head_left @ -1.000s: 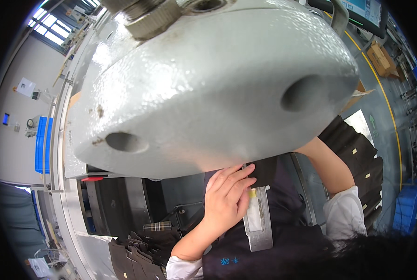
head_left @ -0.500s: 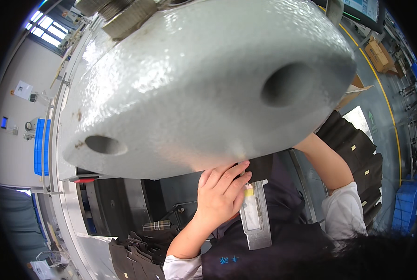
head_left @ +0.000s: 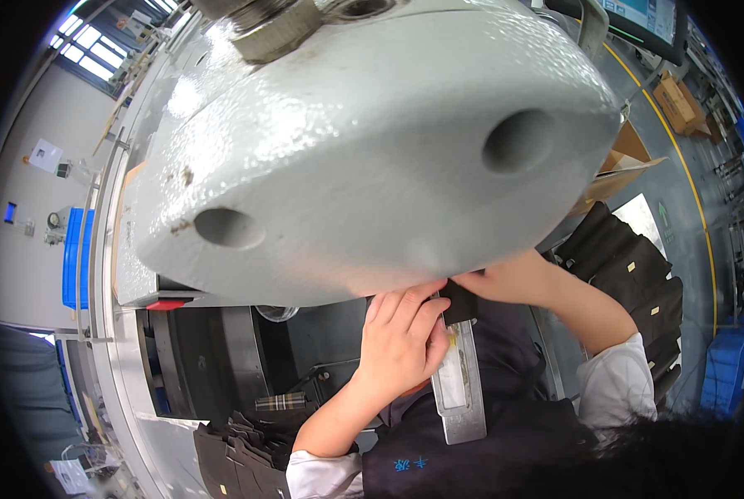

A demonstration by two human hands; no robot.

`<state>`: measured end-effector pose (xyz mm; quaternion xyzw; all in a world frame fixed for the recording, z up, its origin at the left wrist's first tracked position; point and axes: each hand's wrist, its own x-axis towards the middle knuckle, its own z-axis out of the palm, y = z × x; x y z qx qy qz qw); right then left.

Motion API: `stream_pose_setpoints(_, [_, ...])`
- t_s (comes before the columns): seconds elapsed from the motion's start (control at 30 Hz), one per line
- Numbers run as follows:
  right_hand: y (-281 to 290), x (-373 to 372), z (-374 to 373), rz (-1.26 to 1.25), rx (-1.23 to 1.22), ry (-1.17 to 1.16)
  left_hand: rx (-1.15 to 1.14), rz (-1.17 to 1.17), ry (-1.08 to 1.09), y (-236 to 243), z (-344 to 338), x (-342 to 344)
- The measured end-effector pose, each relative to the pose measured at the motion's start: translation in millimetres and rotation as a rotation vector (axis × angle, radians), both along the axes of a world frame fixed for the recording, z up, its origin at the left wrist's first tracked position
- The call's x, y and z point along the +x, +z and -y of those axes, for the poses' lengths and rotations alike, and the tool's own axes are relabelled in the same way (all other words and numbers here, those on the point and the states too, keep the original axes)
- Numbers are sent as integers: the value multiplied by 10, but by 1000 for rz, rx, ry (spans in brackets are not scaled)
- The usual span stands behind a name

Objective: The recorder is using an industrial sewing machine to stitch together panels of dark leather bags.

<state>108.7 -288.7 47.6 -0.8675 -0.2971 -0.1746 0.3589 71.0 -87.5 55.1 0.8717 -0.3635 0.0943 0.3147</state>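
Note:
The grey, glossy head of a machine (head_left: 364, 175) fills the upper middle, overhanging both hands. Below it, my left hand (head_left: 401, 333) has its fingers closed and bent against the top of a metal plate (head_left: 459, 391) with a clear window; what they hold is hidden. My right hand (head_left: 509, 279) reaches in from the right, fingers closed at a dark piece of fabric (head_left: 459, 306) just under the head, fingertips partly hidden. The plate lies over my dark apron.
Stacked dark cloth pieces (head_left: 239, 449) sit lower left, with a pleated row (head_left: 617, 274) at right. A screen (head_left: 638, 21) is top right; cardboard boxes (head_left: 680, 108) and blue crates (head_left: 726, 374) stand right. A blue bin (head_left: 76, 258) is left.
My right hand has come further into view from under the machine head, moving left toward the dark piece. My left hand shifts slightly left and stays by the plate.

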Motion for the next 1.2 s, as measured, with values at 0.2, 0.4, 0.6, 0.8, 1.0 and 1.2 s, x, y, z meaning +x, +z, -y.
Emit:
stream_pose_setpoints(0.2, [-11,133,68,-276,348,52,101,51,64,8,50,-21])
stream_pose_setpoints(0.4, [60,118,-52,54,-72,-76,126,43,104,10,61,-35])
stream_pose_setpoints(0.6, [-28,-45,7,249,-251,-107,106,48,104,9,65,-36])
stream_pose_setpoints(0.8, [-93,-111,-6,337,-322,-73,120,100,67,14,9,-109])
stream_pose_setpoints(1.0, [-53,-137,11,364,-405,-79,88,96,55,-16,-19,-155])
stream_pose_setpoints(1.2, [-10,-162,4,359,-453,-93,83,65,46,-11,-28,-153])
